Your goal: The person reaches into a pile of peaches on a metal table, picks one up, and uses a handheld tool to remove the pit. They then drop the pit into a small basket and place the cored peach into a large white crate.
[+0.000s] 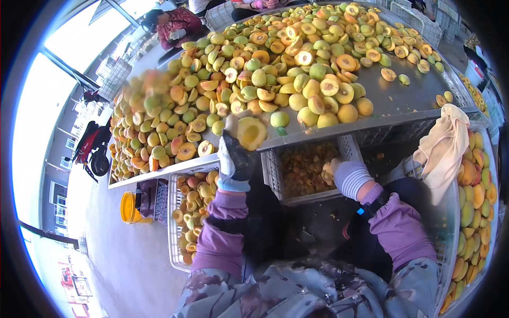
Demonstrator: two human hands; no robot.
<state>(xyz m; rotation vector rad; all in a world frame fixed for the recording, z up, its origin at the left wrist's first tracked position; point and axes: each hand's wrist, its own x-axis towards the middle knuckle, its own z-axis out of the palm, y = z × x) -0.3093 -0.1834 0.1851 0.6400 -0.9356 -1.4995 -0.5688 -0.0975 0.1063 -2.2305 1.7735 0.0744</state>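
My left hand (233,161), in a dark and white glove with a light blue cuff, is raised at the near edge of the metal table (313,131). It grips a halved peach (251,133), its yellow cut face and hollow turned up. Over a white crate (272,177) holding brownish peach pits and scraps (303,169) is my right hand (350,177), in a striped glove. Its fingers are curled closed; whatever they hold is too small to make out. A large heap of halved peaches (254,79) covers much of the table.
Left of my legs stands a white crate (174,233) of peach halves, with a yellow bucket (129,208) beyond it. At my right, a cloth (442,146) hangs beside a container of peaches (469,212). Another person (177,26) sits across the table; a red scooter (91,146) is farther left.
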